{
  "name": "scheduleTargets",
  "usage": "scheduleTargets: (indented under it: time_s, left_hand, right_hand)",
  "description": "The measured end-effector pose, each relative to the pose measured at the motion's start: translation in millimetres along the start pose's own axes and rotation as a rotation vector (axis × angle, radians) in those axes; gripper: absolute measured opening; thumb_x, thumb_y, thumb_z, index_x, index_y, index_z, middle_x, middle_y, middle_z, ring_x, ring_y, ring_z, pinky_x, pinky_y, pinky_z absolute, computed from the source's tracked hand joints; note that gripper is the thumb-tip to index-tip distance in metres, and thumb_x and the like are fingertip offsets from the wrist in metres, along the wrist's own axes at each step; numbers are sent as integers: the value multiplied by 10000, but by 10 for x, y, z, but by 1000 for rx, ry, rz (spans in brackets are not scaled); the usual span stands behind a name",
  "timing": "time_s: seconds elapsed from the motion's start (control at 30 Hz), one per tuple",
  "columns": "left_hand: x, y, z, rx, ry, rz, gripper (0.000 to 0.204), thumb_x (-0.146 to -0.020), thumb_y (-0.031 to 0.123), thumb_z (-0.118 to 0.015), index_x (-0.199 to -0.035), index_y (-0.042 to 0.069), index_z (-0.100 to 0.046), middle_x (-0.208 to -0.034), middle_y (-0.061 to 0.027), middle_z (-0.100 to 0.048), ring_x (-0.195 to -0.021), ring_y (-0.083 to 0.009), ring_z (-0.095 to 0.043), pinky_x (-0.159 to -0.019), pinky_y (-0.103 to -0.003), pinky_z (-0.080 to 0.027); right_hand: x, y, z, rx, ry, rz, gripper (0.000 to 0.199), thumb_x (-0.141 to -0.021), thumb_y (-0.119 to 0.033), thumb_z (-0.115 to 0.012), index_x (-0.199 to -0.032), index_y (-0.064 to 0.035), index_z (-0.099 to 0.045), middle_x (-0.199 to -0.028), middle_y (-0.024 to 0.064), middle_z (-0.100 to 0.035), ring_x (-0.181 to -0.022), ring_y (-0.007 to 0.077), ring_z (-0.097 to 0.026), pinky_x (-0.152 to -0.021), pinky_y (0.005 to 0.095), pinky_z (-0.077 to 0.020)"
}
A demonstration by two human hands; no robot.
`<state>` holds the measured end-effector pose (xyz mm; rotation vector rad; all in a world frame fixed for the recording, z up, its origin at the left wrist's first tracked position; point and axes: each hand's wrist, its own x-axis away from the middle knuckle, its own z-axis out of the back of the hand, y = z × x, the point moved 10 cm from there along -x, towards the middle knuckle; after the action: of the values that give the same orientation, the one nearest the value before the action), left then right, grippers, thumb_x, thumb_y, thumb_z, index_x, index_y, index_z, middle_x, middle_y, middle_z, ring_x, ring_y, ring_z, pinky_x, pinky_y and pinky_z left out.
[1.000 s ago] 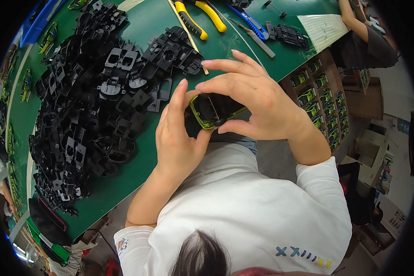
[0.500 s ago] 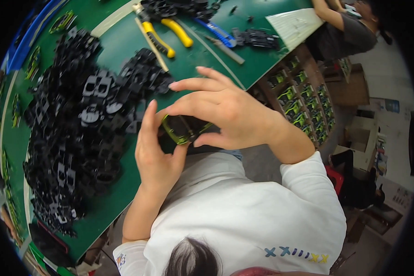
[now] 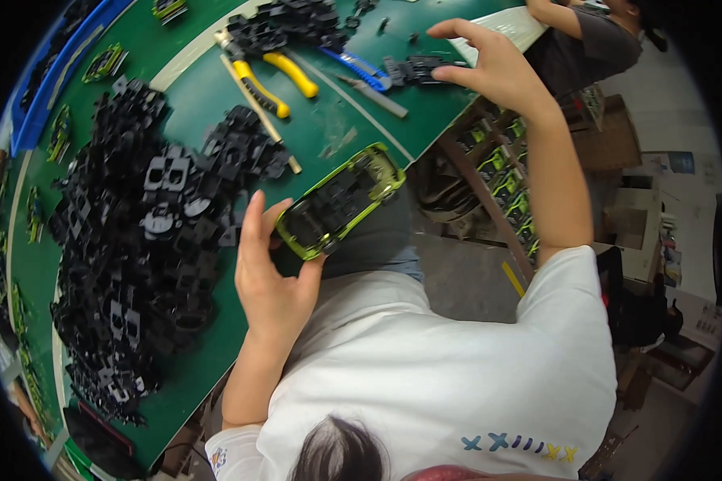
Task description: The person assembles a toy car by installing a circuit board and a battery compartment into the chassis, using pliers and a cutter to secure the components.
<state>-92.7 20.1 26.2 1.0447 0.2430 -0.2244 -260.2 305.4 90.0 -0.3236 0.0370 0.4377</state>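
My left hand (image 3: 274, 282) grips one end of a lime-green toy car body (image 3: 341, 200), held above my lap near the table's edge. Its hollow side faces up, and a black part fills its middle. Out over the table's right edge reaches my right hand (image 3: 501, 74), with thumb and fingers apart and nothing between them. Its thumb tip is close to a small group of black plastic parts (image 3: 417, 70); whether it touches them I cannot tell. A large heap of black plastic pieces (image 3: 128, 248) spreads over the green table, left of my left hand.
Yellow-handled pliers (image 3: 257, 86), a thin wooden stick (image 3: 257, 112) and a blue utility knife (image 3: 365, 70) lie across the table. Beyond them sits another black heap (image 3: 285, 28). Green car bodies (image 3: 60, 132) line the left, beside a blue bin (image 3: 64, 60). Someone works at far right.
My right hand has left the car body and moved up and right toward the black parts. The car body, still in my left hand, now shows its whole hollow side.
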Motion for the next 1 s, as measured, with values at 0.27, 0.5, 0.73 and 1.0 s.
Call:
scheduleTargets:
  time_s: [0.27,0.5,0.73,1.0]
  left_hand:
    - [-46,-1,6,14,6,27,933,-661,-26,-816,-1476,-1,-362,-1192,-138,-678,-1026,-290,-658,-858,-360,-535]
    - [-50,9,26,-10,9,28,913,-658,-4,-837,-1458,-3,-395,-1189,-144,-682,-1014,-296,-667,-825,-346,-536]
    - [-2,-49,2,-2,7,19,885,-685,-7,-831,-1455,-6,-396,-1204,-140,-682,-997,-260,-670,-790,-323,-510]
    - [-13,-15,10,-6,16,-7,896,-673,-9,-833,-1455,-6,-395,-1218,-144,-678,-981,-252,-670,-779,-314,-505]
  right_hand:
    - [-95,171,-382,-106,-114,71,573,-785,-93,-793,-1315,-60,-577,-1266,97,-648,-1228,228,-593,-1070,349,-425]
    - [7,892,63,-2,121,-390,589,-813,-377,-824,-1254,-43,-620,-839,50,-677,-770,112,-650,-659,256,-498]
    - [73,1181,46,337,17,-686,747,-866,-688,-576,-1180,-13,-641,-779,137,-715,-774,254,-724,-741,370,-545]
    - [119,405,-31,393,20,303,557,-704,116,-558,-1235,-49,-562,-1132,97,-649,-1325,315,-513,-1079,431,-428]
